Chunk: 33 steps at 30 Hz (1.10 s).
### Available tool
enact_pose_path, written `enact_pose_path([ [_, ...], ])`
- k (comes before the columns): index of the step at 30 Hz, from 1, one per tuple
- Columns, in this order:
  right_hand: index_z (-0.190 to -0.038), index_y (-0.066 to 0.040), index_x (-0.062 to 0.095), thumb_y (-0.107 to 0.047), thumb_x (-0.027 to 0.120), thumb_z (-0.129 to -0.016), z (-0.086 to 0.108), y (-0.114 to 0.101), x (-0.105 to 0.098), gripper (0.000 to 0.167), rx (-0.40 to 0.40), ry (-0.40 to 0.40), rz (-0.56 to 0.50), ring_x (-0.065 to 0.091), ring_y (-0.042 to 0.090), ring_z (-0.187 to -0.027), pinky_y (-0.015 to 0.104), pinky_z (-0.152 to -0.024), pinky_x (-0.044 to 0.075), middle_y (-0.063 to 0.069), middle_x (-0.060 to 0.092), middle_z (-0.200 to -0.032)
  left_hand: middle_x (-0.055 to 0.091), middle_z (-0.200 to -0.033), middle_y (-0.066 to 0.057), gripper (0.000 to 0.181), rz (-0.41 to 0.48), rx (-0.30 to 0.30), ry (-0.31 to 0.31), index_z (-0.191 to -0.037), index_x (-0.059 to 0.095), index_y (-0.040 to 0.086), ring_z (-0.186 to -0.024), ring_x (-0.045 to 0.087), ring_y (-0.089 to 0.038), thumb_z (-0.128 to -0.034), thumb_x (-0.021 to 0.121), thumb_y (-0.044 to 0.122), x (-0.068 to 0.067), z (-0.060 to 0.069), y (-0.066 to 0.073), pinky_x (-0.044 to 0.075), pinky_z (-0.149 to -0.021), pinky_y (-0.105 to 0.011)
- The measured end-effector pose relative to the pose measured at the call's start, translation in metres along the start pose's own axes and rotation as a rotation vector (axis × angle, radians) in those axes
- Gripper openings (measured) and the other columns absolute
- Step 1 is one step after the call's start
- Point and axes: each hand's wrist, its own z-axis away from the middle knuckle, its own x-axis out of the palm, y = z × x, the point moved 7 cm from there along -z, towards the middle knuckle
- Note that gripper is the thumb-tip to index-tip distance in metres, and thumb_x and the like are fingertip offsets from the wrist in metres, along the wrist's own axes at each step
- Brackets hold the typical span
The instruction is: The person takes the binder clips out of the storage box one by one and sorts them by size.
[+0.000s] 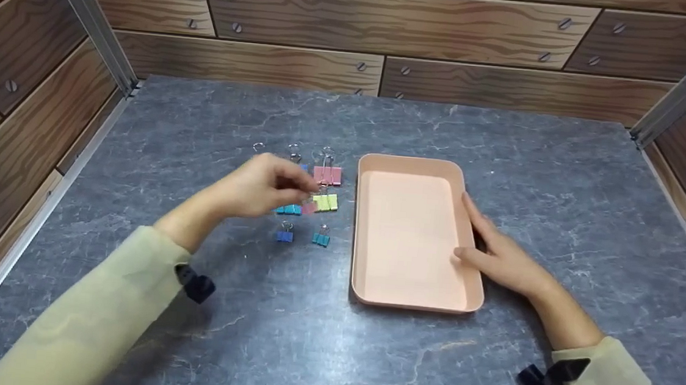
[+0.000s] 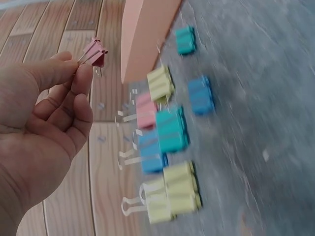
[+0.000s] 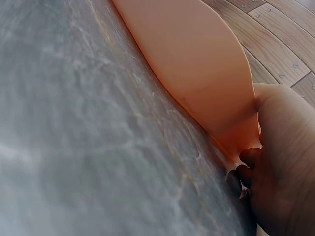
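My left hand [image 1: 256,184] pinches a small pink binder clip [image 2: 97,54] by its wire handle, between thumb and fingertips, raised above the table. Beneath and beside that hand lie other binder clips: a larger pink one [image 1: 327,175], a yellow one [image 1: 325,202], a teal one [image 1: 289,209], a small blue one [image 1: 284,236] and a small teal one [image 1: 321,239]. More yellow clips [image 2: 179,187] show in the left wrist view; in the head view the hand hides them. With its thumb over the rim, my right hand [image 1: 506,263] grips the right side of a peach tray [image 1: 409,240], which holds nothing.
The tray stands on a grey marbled table [image 1: 233,343], just right of the clips. Wood-patterned panels [image 1: 393,22] enclose the back and sides, with metal posts [image 1: 90,19] at the corners.
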Motion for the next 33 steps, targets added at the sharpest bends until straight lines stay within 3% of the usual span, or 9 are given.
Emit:
enact_pose_path([
  [7, -0.171, -0.033, 0.007, -0.028, 0.07, -0.103, -0.001, 0.0, 0.0, 0.093, -0.003, -0.004, -0.014, 0.012, 0.042, -0.16, 0.061, -0.125, 0.015, 0.019, 0.011, -0.175, 0.078, -0.116, -0.013, 0.021, 0.007, -0.065, 0.019, -0.118, 0.08, 0.004, -0.097, 0.071, -0.019, -0.1007, 0.068, 0.0, -0.016, 0.019, -0.019, 0.059, -0.081, -0.026],
  [13, -0.172, -0.032, 0.007, -0.028, 0.069, -0.103, -0.002, 0.0, 0.0, 0.093, -0.013, -0.003, -0.004, 0.013, 0.043, -0.159, 0.062, -0.125, 0.014, 0.02, 0.011, -0.175, 0.078, -0.114, -0.014, 0.022, -0.001, -0.101, 0.042, -0.118, 0.079, 0.001, -0.091, 0.069, -0.02, -0.0983, 0.07, -0.002, -0.022, 0.034, -0.033, 0.058, -0.075, -0.024],
  [23, -0.172, -0.032, 0.008, -0.029, 0.069, -0.103, -0.001, 0.002, 0.002, 0.092, -0.004, -0.002, -0.011, 0.014, 0.044, -0.159, 0.063, -0.125, 0.015, 0.021, 0.012, -0.175, 0.078, -0.112, -0.014, 0.02, -0.002, -0.15, 0.033, -0.116, 0.078, -0.001, -0.097, 0.07, -0.021, -0.0967, 0.072, -0.002, -0.016, 0.05, -0.058, 0.059, -0.082, -0.026],
  [33, -0.172, -0.03, 0.007, -0.03, 0.069, -0.103, -0.001, 0.001, 0.001, 0.092, -0.01, -0.002, 0.005, 0.013, 0.043, -0.159, 0.062, -0.125, 0.015, 0.02, 0.012, -0.175, 0.079, -0.104, -0.012, 0.019, -0.023, -0.164, 0.037, -0.112, 0.079, -0.001, -0.089, 0.068, -0.017, -0.0948, 0.071, -0.005, -0.01, 0.061, -0.075, 0.056, -0.077, -0.024],
])
